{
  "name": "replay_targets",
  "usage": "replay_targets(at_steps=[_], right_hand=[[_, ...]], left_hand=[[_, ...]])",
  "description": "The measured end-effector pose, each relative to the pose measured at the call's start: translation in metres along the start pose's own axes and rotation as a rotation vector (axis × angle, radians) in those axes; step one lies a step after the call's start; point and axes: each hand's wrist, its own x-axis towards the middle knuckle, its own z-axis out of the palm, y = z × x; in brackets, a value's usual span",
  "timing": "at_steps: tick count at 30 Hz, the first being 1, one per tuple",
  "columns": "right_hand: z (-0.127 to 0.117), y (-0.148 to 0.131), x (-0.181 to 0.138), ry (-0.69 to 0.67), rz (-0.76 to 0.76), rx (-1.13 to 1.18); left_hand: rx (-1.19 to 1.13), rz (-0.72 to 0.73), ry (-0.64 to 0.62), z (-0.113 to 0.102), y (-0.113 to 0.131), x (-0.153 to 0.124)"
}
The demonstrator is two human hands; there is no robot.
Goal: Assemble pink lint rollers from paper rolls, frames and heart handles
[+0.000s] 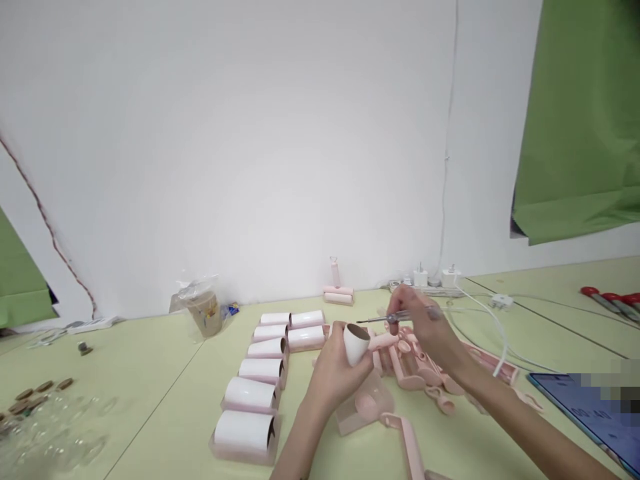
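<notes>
My left hand is wrapped round a white lint-roller roll, tilted so that its brown cardboard opening faces up. In my right hand is a slim screwdriver, its thin metal shaft pointing left just above the roll's open end. The tip looks apart from the roll. Under my hands lie a pale pink translucent cover and a pink handle. Right of them is a loose heap of pink plastic parts.
Several white rolls in pink cases line up left of my hands. An assembled pink lint roller stands by the wall. A bagged cup, clear plastic pieces, chargers, a phone and red-handled tools lie around.
</notes>
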Motion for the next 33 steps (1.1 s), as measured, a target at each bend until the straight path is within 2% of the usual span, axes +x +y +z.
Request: replay_targets(at_steps=[2, 7, 10, 12, 15, 18, 21, 23, 26, 28, 33], right_hand=[[0.004, 0.004, 0.001, 0.024, -0.001, 0.032], [0.028, 0.028, -0.010, -0.297, 0.159, -0.054], [0.039, 0.034, -0.012, -0.352, 0.158, 0.004], [0.038, 0.028, -0.009, -0.315, 0.127, 0.054], [0.021, 0.010, -0.002, -0.136, 0.010, 0.224], [-0.005, -0.008, 0.000, 0.074, -0.068, 0.328], [-0.021, -0.012, -0.002, 0.111, -0.081, 0.217], [-0.021, -0.006, -0.001, 0.028, -0.079, 0.043], [-0.002, 0.010, 0.010, -0.232, -0.151, -0.380], [0.021, 0.021, 0.023, -0.435, -0.230, -0.567], [0.091, 0.048, 0.040, -0.829, -0.326, -0.758]], left_hand=[[0.002, 0.003, -0.012, 0.003, -0.005, 0.000], [-0.106, 0.158, -0.071, 0.011, -0.014, -0.008], [-0.148, 0.160, -0.040, 0.016, -0.019, -0.010], [-0.173, 0.119, -0.005, 0.017, -0.021, -0.011], [-0.096, 0.090, -0.002, 0.013, -0.023, -0.011], [0.162, 0.138, -0.141, 0.010, -0.027, -0.013], [0.437, 0.142, -0.259, 0.015, -0.034, -0.016], [0.480, 0.118, -0.306, 0.020, -0.038, -0.020], [0.472, 0.101, -0.346, 0.021, -0.040, -0.030], [0.506, 0.073, -0.347, 0.013, -0.039, -0.038], [0.595, -0.023, -0.311, -0.025, -0.039, -0.049]])
